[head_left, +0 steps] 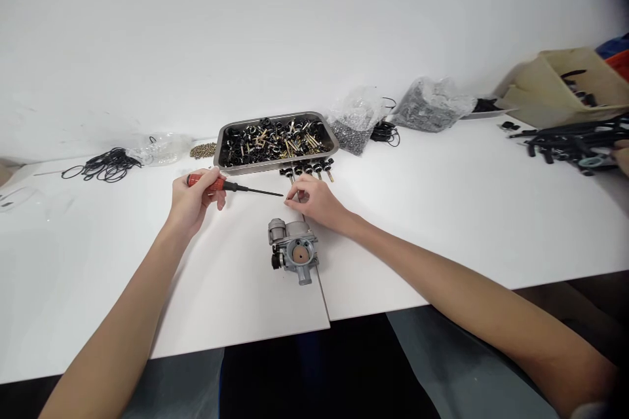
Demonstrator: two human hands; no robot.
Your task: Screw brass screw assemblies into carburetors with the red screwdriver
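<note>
My left hand (199,200) is wrapped round the red and black handle of a screwdriver (236,187), whose shaft points right. Just off the screwdriver's tip, my right hand (314,200) is closed in a pinch; what its fingertips hold is too small to make out. On the table below my right hand sits a grey metal carburetor (293,252) with a round bore facing me. A row of several black-topped brass parts (318,171) lies behind my right hand, partly hidden by it.
Behind stands a metal tray (275,163) full of small black and brass parts. Left of it are a heap of brass pieces (202,150) and black rubber rings (109,165). To the right lie plastic bags (435,105), a beige bin (533,91) and black hoses (570,141) by another person's hand (623,156).
</note>
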